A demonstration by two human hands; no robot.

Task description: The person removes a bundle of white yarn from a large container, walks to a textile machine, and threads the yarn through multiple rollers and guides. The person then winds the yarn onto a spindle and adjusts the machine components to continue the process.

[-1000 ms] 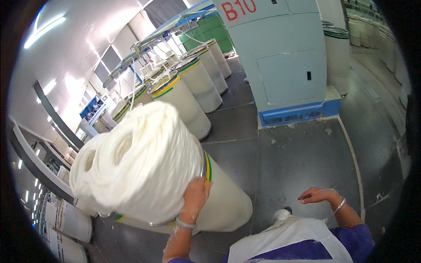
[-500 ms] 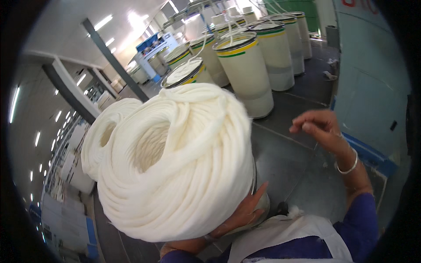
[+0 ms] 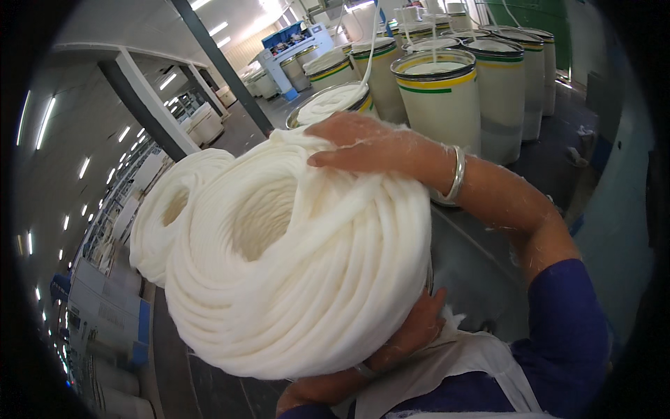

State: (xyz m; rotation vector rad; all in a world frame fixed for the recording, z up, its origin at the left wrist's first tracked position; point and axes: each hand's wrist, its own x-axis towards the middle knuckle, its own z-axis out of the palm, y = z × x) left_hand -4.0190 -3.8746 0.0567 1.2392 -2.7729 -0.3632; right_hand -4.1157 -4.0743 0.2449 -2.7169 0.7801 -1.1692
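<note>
- The large coil (image 3: 342,279) of white sliver is filling the middle of the view, its hollow (image 3: 264,220) facing upward, with the long axis leaning so that the mouth is tipping toward the left. What is bearing it from below is mostly hiding.
- The right hand (image 3: 356,143) is reaching across from the right and touching the large coil's far edge, just beside the hollow; the coil is lying beneath it and toward the wearer. Thumb and fingers are bending over soft strands; whether they are gripping, I cannot tell.
- The left hand (image 3: 416,328) is resting low against the large coil's near right side, fingers extending; its palm is hiding, so I cannot tell whether it is grasping.
- Of the two, the right hand is lying nearer the hollow.
- The second coil (image 3: 155,227) is sitting just left of the large coil.
- Tall cans (image 3: 443,112) are standing beyond the large coil, toward the right.
- The apron (image 3: 453,370) is showing below the large coil's right side.
</note>
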